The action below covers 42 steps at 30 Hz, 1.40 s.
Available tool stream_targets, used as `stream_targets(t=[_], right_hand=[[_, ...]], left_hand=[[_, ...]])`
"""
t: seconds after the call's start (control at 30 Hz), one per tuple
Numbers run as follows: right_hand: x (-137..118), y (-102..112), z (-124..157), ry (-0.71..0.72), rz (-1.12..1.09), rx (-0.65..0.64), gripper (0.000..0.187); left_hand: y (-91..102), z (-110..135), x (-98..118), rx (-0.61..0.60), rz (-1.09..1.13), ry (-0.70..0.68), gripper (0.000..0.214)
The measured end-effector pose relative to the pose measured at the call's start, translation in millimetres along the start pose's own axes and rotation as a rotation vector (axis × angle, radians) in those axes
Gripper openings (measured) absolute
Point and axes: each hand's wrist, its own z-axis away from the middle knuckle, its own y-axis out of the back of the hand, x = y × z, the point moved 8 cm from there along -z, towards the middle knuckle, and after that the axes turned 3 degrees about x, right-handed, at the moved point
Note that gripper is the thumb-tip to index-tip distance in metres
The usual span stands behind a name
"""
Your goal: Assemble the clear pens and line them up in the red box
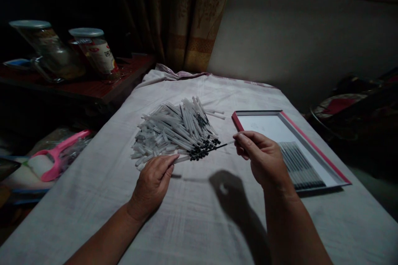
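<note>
A heap of clear pen tubes with black tips lies in the middle of a table covered with a white cloth. My left hand rests at the near edge of the heap, fingers pinched on one pen tube. My right hand is lifted to the right of the heap and pinches a thin refill that points left toward the pile.
A shallow red-edged box with a row of pens lies at the right. Two lidded jars stand on a dark shelf at the left. A pink plastic item lies below it. A curtain hangs behind.
</note>
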Motion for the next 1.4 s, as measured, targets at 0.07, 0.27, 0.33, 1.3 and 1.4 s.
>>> stream_targets(t=[0.07, 0.27, 0.33, 1.3, 1.4], right_hand=[[0, -1, 1, 0.001, 0.001, -0.018, 0.025], [8, -30, 10, 0.000, 0.096, -0.211, 0.025], [16, -50, 19, -0.011, 0.162, -0.384, 0.026], [56, -106, 50, 0.445, 1.000, -0.290, 0.021], [56, -101, 48, 0.417, 0.913, -0.253, 0.018]], left_hand=[[-0.9, 0, 1, -0.006, -0.001, -0.014, 0.029], [-2.3, 0, 9, -0.046, 0.000, -0.061, 0.029], [-3.2, 1, 10, -0.065, 0.009, -0.059, 0.029], [-3.4, 0, 0, -0.041, 0.029, 0.016, 0.020], [-3.5, -1, 0, -0.044, 0.029, 0.008, 0.020]])
